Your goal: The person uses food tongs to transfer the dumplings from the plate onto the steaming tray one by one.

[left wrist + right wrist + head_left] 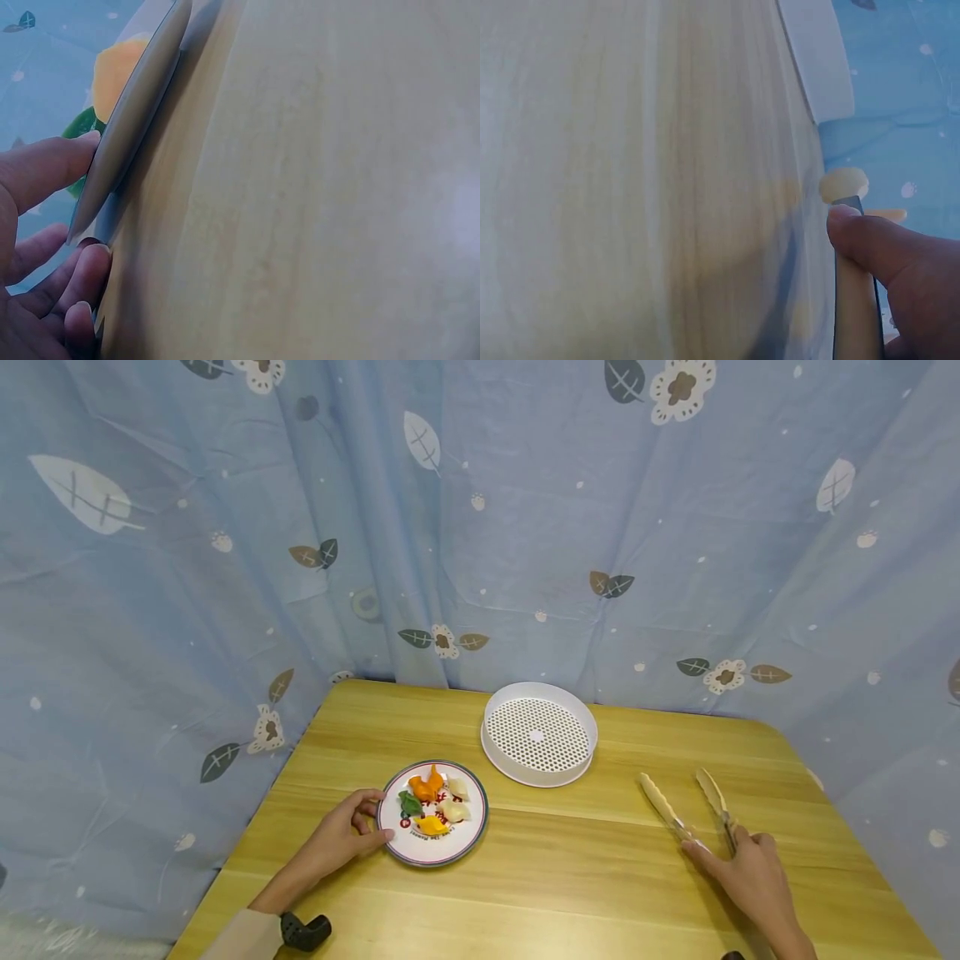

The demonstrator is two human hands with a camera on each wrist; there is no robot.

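A round white plate [477, 842] with a dark rim lies on the left half of the table. On it are several small dumpling-like pieces: orange [426, 787], green [409, 804], yellow [431, 826] and cream-white [453, 811]. My left hand [352, 827] grips the plate's left edge, and in the left wrist view some fingers curl low beside its underside. To the right, my right hand [753, 872] holds a pair of tongs [662, 800] by the handles. Their pale tips are spread apart and point away from me, with nothing between them.
A round white steamer basket [538, 768] with a perforated bottom stands near the table's back edge, between plate and tongs. Behind the wooden table [555, 885] hangs a blue patterned curtain [525, 527], which also runs along both sides.
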